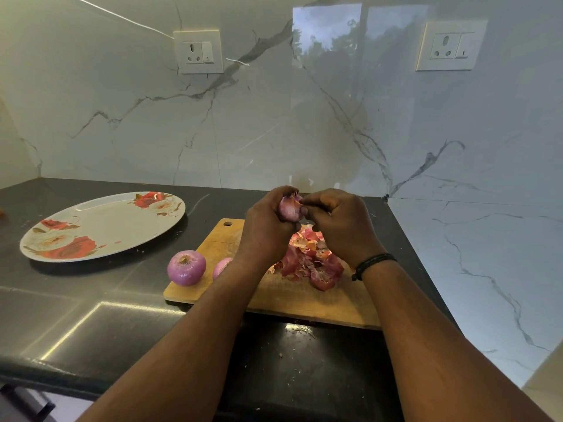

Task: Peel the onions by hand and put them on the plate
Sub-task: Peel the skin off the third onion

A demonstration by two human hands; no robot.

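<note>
My left hand (266,226) grips a small purple onion (289,208) above the wooden cutting board (304,303). The fingers of my right hand (341,223) pinch a flap of its skin at the top. A peeled purple onion (186,267) sits at the board's left corner. A second onion (221,267) lies beside it, half hidden by my left forearm. A heap of red onion skins (316,263) lies on the board under my hands. The white oval plate (122,220) with red flowers sits to the left with nothing on it.
The black counter (91,306) runs from the marble back wall to the front edge near me. A marble side wall (487,254) closes the right side just past the board. Two wall sockets (198,52) hang on the back wall. Small skin bits dot the counter.
</note>
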